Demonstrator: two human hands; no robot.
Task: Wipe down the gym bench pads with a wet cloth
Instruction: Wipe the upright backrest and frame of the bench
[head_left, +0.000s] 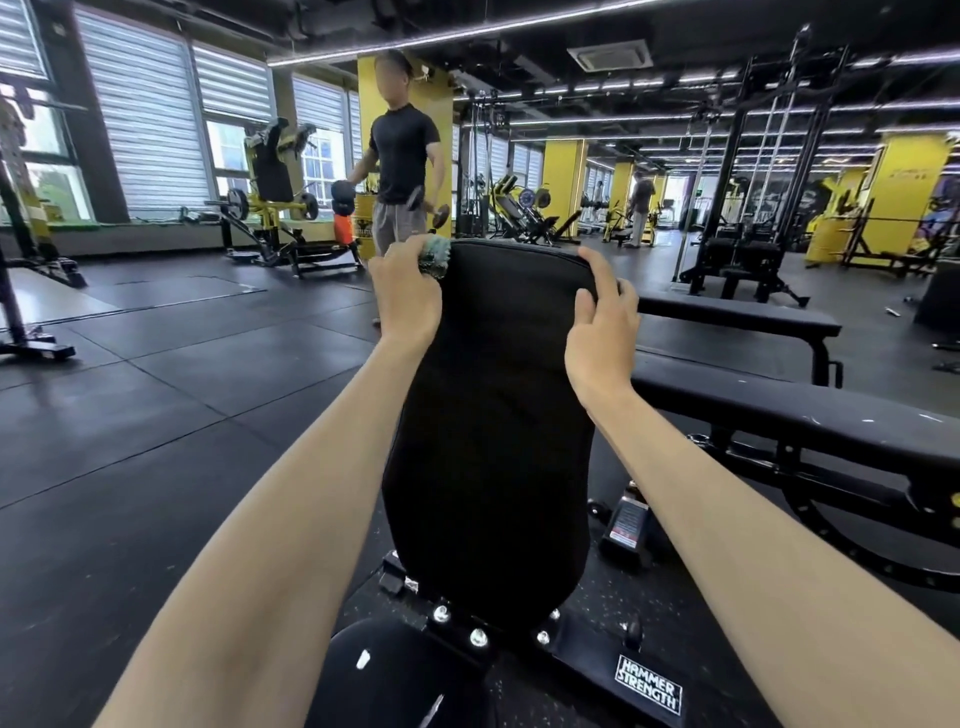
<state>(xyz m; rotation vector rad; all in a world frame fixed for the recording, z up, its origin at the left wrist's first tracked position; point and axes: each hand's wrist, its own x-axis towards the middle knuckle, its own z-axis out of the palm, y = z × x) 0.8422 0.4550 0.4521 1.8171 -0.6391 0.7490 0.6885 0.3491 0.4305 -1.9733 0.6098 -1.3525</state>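
Currently the left hand (408, 296) is clenched around a bunched teal-green cloth (434, 258), holding it against the top left corner of the tall black upholstered back pad (493, 415). The pad stands tilted up from its frame. The right hand (602, 332) grasps the top right corner, thumb on the face and fingers hooked over the rim. Its grip looks like a brace.

The step in hand seems to be the start of a downward pass. To do it well, the person should hold that right-hand brace so the pad does not rock. The cloth should be opened out of its tight wad so more of it meets the surface. It can then be drawn in overlapping strips from the top edge to the bottom, following the rounded corners and the edge seam, where grime would likely collect.

The pad's cover is smooth and matt with a faint sheen, probably vinyl, and its outline tapers toward the bottom. It should shed water, so an overloaded cloth would likely leave streaks. The cloth looks nubby and knotted; whether it is wet cannot be told at this range. Below lie the rounded black seat pad (395, 675), not yet touched, and bright chrome bolt heads (478, 637).
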